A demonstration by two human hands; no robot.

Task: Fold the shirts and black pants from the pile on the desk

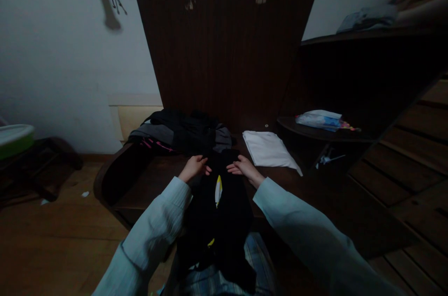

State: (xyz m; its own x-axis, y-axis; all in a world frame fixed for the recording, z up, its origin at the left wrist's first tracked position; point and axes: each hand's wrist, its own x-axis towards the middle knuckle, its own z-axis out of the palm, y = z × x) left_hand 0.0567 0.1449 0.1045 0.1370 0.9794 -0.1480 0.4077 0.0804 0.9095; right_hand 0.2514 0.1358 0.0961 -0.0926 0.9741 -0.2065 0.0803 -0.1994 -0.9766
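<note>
A black garment (231, 207) spreads from the wooden bench down over my lap, with a slit down its middle showing a yellow and white patch (218, 191). My left hand (194, 168) is at the garment's upper left edge, its thumb and fingers closed on the dark cloth. Across from it, my right hand (244, 170) grips the upper right edge, fingers partly stretched over the fabric. The dim light hides the garment's exact shape and the fingertips' contact.
Heaped dark clothes (182, 132) lie at the bench's (150, 179) back left. A folded white cloth (269, 149) lies to the right. On the corner shelf (357, 137) is a blue-and-white packet (319, 120). A green-and-white tub (16, 141) stands at far left.
</note>
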